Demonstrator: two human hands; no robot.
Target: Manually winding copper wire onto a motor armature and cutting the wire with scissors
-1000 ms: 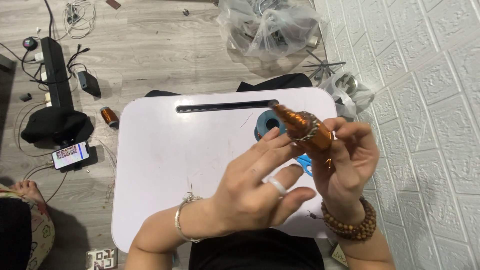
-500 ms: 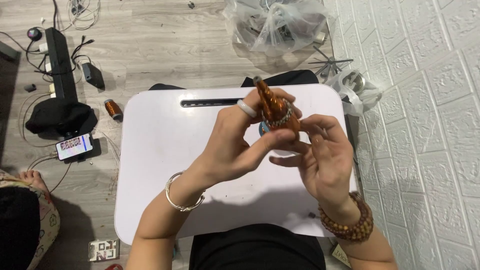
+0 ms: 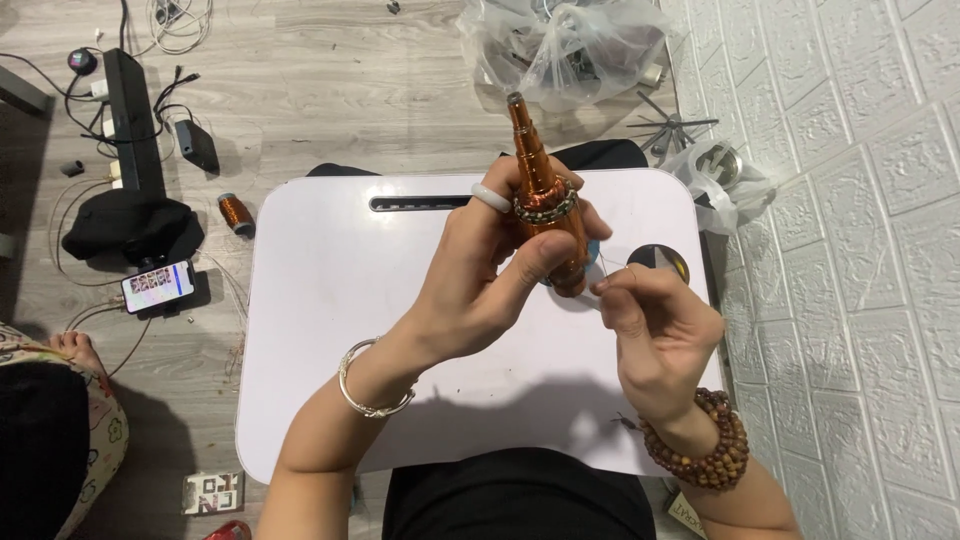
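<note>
my left hand (image 3: 480,270) is wrapped around the copper mandrel (image 3: 540,195), a stepped, tapering rod wound in orange wire, thumb pressed against its thick lower end and the other fingers closed behind it, so it stands nearly upright above the far half of the white counter (image 3: 330,330). a small beaded wire ring (image 3: 545,207) sits around the mandrel just above my fingers. my right hand (image 3: 655,335) is just beside the mandrel's base, thumb and forefinger pinched together on a thin wire (image 3: 610,272) that runs up toward the rod; the wire is so fine i can barely follow it. to do this well, i judge the left grip should stay firm and low so the rod cannot twist, while the pinch keeps the wire taut and feeds it close against the taper, not letting it slacken or kink. a blue tape roll (image 3: 592,250) is mostly hidden behind the mandrel, and a dark round disc (image 3: 660,260) lies near it on the counter. on the floor, a copper wire spool (image 3: 235,212) and a phone (image 3: 158,285) lie well apart from my work.
</note>
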